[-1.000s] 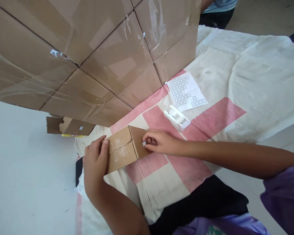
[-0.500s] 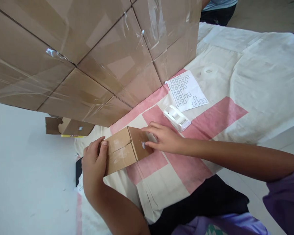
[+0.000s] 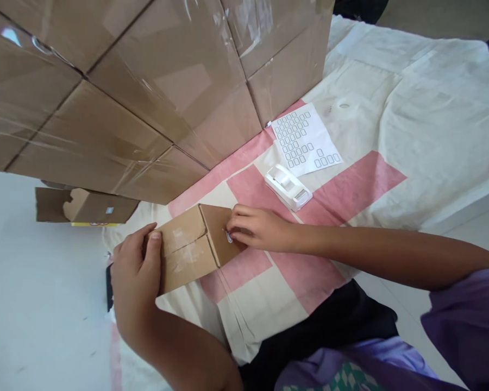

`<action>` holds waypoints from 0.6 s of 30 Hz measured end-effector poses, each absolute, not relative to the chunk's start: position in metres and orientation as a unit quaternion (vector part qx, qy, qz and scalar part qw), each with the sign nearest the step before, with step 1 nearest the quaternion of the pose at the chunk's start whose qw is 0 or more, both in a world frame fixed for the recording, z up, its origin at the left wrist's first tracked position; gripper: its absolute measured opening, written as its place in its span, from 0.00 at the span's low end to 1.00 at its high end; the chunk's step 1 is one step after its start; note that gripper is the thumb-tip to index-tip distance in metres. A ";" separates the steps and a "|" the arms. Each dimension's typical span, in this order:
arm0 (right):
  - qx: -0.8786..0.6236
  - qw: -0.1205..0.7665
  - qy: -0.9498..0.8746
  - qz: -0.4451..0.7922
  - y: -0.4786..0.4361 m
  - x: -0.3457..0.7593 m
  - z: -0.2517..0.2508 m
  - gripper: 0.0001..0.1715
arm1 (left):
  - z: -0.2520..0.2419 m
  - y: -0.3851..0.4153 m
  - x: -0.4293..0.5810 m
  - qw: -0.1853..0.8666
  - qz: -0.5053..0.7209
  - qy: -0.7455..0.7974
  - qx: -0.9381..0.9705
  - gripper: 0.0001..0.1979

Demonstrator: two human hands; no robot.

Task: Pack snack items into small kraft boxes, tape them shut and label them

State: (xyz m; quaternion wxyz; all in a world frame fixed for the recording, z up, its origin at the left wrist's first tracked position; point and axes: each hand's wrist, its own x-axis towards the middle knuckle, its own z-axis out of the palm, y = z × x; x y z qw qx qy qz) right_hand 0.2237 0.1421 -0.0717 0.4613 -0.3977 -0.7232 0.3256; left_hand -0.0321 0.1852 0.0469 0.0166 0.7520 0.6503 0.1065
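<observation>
A small brown cardboard box (image 3: 187,254) lies on the cloth with clear tape across its top seam. My left hand (image 3: 136,266) is closed around the box's left end, thumb on top. At the opposite end, my right hand (image 3: 252,229) has its fingers curled together against a small shiny label (image 3: 229,237). Those fingertips partly cover the label, so whether it lies flat is hard to see. Just beyond my right hand sits a white tape dispenser (image 3: 288,187).
A tall stack of taped cartons (image 3: 146,103) stands along the back. Beside the dispenser lies a paper sheet (image 3: 305,138) printed with small rectangles. An opened cardboard box (image 3: 100,207) rests near the wall at left. The pink and white cloth (image 3: 277,315) covers the table.
My right fingers, spread on the box end before, have drawn together over the label. The view has shifted slightly, so everything sits further left. My left hand keeps its hold.
</observation>
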 end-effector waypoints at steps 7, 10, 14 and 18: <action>-0.388 0.468 -0.719 0.336 0.142 0.223 -0.071 0.05 | 0.049 0.179 -0.027 0.021 0.127 0.664 0.737 0.23; -0.389 0.468 -0.724 0.325 0.141 0.223 -0.071 0.05 | 0.049 0.178 -0.026 0.021 0.131 0.666 0.734 0.23; -0.399 0.473 -0.721 0.312 0.139 0.224 -0.070 0.05 | 0.049 0.178 -0.026 0.017 0.131 0.668 0.732 0.23; -0.404 0.471 -0.720 0.310 0.137 0.227 -0.069 0.07 | 0.052 0.177 -0.030 0.016 0.135 0.660 0.739 0.22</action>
